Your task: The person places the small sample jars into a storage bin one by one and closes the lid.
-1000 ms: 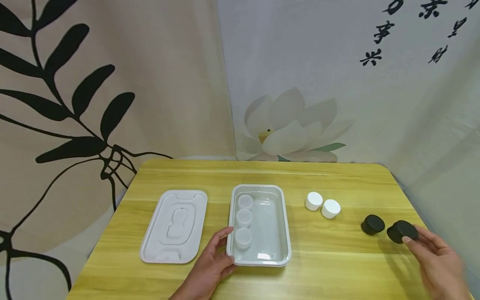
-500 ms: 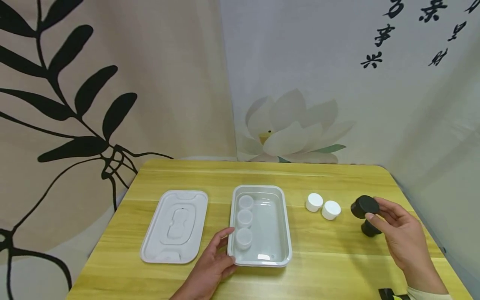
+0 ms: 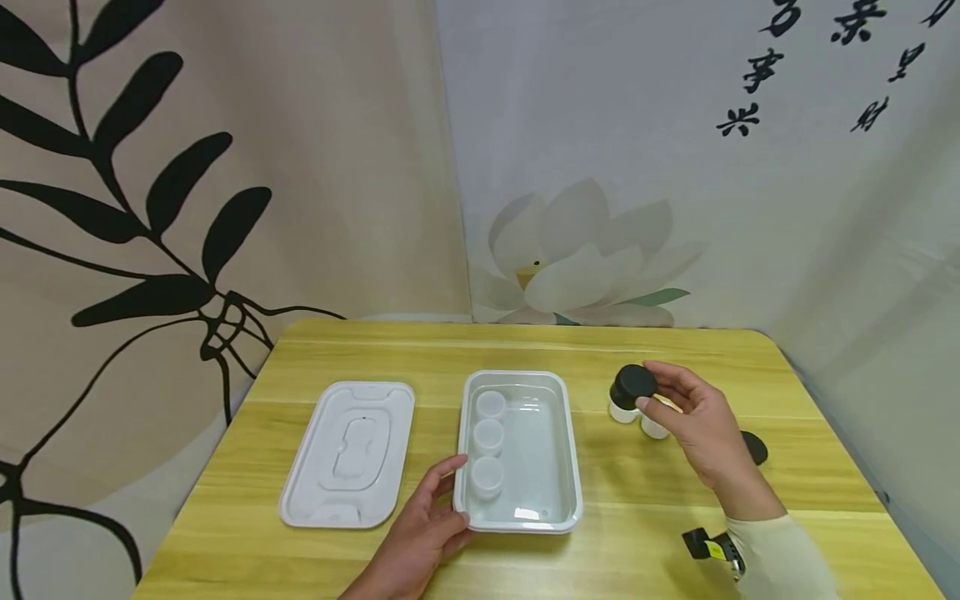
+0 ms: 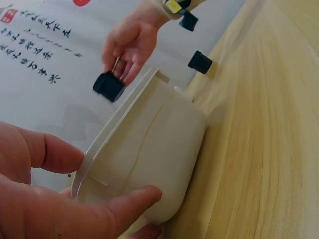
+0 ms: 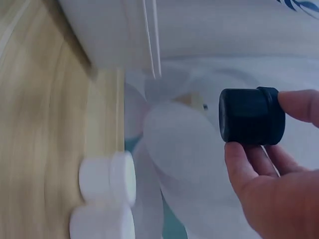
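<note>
My right hand (image 3: 697, 425) holds a small black screw-top jar (image 3: 633, 385) between thumb and fingers, raised over two white jars (image 3: 656, 427) that it partly covers in the head view. The right wrist view shows the held black jar (image 5: 251, 115) well above the table. With its fingers and thumb, my left hand (image 3: 423, 529) grips the near left corner of a white rectangular plastic box (image 3: 576, 467). Inside, three white jars (image 3: 488, 436) stand in a row along the left wall. Another black jar (image 3: 756, 447) on the table is mostly behind my right wrist.
A white rectangular lid (image 3: 348, 454) lies flat to the left of the box. The wooden table (image 3: 420, 346) ends at a hanging cloth (image 3: 360, 167) printed with leaves, a lotus and writing. A wrist camera (image 3: 716, 550) sits by the right sleeve.
The right hand has lifted the black jar from the table's right side and carried it left, past the other black jar, to above the white jars. The left hand stays on the box.
</note>
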A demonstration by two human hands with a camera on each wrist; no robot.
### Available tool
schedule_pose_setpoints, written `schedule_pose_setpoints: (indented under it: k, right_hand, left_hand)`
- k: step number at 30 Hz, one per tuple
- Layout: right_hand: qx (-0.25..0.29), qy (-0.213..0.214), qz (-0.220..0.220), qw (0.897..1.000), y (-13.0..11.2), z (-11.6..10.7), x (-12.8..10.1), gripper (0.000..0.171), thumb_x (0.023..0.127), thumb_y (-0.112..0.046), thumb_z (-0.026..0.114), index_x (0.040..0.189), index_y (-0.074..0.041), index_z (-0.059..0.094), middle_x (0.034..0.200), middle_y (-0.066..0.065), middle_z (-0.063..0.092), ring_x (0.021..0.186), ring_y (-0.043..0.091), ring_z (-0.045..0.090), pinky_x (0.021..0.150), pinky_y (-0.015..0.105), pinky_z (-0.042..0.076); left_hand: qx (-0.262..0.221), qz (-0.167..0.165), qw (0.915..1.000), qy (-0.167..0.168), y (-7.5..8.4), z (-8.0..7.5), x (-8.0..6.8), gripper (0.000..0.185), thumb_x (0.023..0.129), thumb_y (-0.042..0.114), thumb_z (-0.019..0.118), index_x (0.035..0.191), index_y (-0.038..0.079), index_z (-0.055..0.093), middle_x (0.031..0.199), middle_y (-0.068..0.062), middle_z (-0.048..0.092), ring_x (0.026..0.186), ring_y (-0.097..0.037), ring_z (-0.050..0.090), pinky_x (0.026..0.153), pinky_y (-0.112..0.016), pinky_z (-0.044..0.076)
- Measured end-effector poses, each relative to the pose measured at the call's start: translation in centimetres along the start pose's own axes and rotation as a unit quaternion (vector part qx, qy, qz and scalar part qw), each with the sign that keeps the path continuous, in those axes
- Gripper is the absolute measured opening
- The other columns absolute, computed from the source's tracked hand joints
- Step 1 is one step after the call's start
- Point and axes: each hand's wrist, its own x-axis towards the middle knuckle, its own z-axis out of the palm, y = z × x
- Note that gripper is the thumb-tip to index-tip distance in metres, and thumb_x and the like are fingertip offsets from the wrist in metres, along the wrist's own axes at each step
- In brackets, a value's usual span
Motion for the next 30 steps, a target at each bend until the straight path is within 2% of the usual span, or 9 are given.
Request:
schedule_pose_setpoints:
  k: [2, 5, 8, 10, 14, 18, 25, 30]
  right_hand:
    - [-0.008, -0.014, 0.014, 1.000, -0.1, 1.3, 0.7, 0.057, 0.099, -0.008, 0.073, 0.151, 0.002, 0.051, 0.130, -0.008, 0.063, 0.117, 0.002, 0.060, 0.088, 0.016, 0.056]
    - [-0.017, -0.030, 0.039, 0.999, 0.1, 3.4, 1.8, 0.059, 0.098, -0.009, 0.074, 0.151, 0.001, 0.051, 0.137, 0.006, 0.062, 0.120, 0.007, 0.061, 0.089, 0.017, 0.057]
    - [-0.024, -0.045, 0.051, 0.997, 0.7, 5.3, 2.9, 0.058, 0.096, -0.006, 0.075, 0.150, -0.001, 0.054, 0.143, 0.019, 0.060, 0.127, 0.019, 0.062, 0.092, 0.018, 0.056]
    - [-0.035, -0.055, 0.051, 0.997, 1.0, 6.5, 3.4, 0.056, 0.096, -0.005, 0.074, 0.149, -0.001, 0.056, 0.144, 0.023, 0.061, 0.130, 0.028, 0.062, 0.093, 0.017, 0.055]
    - [-0.062, -0.071, 0.040, 0.995, 1.4, 8.5, 4.1, 0.054, 0.095, -0.006, 0.074, 0.147, 0.000, 0.057, 0.140, 0.023, 0.064, 0.131, 0.037, 0.062, 0.092, 0.018, 0.055]
    - [-0.082, -0.077, 0.030, 0.993, 1.5, 10.2, 4.4, 0.054, 0.094, -0.004, 0.074, 0.145, 0.003, 0.058, 0.136, 0.023, 0.067, 0.129, 0.038, 0.064, 0.092, 0.022, 0.056]
    - [-0.133, -0.071, 0.035, 0.988, 1.2, 12.8, 4.5, 0.051, 0.093, -0.001, 0.073, 0.143, 0.003, 0.060, 0.131, 0.021, 0.070, 0.127, 0.038, 0.066, 0.097, 0.040, 0.060]
    - [-0.201, -0.056, 0.022, 0.978, 1.1, 14.1, 4.5, 0.045, 0.090, 0.000, 0.075, 0.133, 0.002, 0.065, 0.120, 0.017, 0.074, 0.119, 0.034, 0.069, 0.102, 0.048, 0.056]
  left_hand:
    - [0.001, -0.001, 1.0000, 0.000, 0.1, -0.1, 0.0, 0.075, 0.098, -0.003, 0.055, 0.165, 0.013, 0.026, 0.161, -0.026, 0.028, 0.127, -0.029, 0.060, 0.098, -0.039, 0.057]
    - [0.003, -0.002, 1.0000, 0.001, 0.2, -0.1, 0.0, 0.075, 0.097, -0.002, 0.056, 0.165, 0.013, 0.026, 0.161, -0.026, 0.027, 0.127, -0.028, 0.060, 0.098, -0.038, 0.057]
    - [0.001, -0.005, 1.0000, 0.002, 0.2, -0.2, 0.1, 0.076, 0.097, -0.002, 0.057, 0.165, 0.013, 0.027, 0.161, -0.026, 0.028, 0.128, -0.028, 0.059, 0.098, -0.038, 0.057]
    - [0.000, -0.007, 1.0000, 0.001, 0.1, -0.1, 0.1, 0.076, 0.097, -0.002, 0.058, 0.165, 0.013, 0.027, 0.161, -0.026, 0.028, 0.128, -0.028, 0.059, 0.098, -0.038, 0.057]
    - [-0.004, -0.006, 1.0000, -0.001, 0.0, 0.1, 0.2, 0.077, 0.097, -0.003, 0.057, 0.165, 0.013, 0.026, 0.162, -0.027, 0.027, 0.129, -0.028, 0.059, 0.097, -0.038, 0.057]
    - [-0.006, -0.007, 1.0000, 0.000, -0.1, 0.1, 0.3, 0.076, 0.097, -0.004, 0.056, 0.165, 0.013, 0.026, 0.163, -0.026, 0.026, 0.129, -0.028, 0.058, 0.098, -0.039, 0.057]
    - [-0.009, -0.008, 0.9999, 0.000, -0.1, 0.1, 0.3, 0.076, 0.097, -0.004, 0.056, 0.165, 0.013, 0.027, 0.163, -0.026, 0.026, 0.129, -0.030, 0.058, 0.098, -0.039, 0.057]
    - [-0.009, -0.008, 0.9999, 0.001, 0.1, 0.1, 0.3, 0.074, 0.097, -0.005, 0.056, 0.164, 0.013, 0.028, 0.164, -0.024, 0.025, 0.126, -0.029, 0.060, 0.098, -0.039, 0.057]
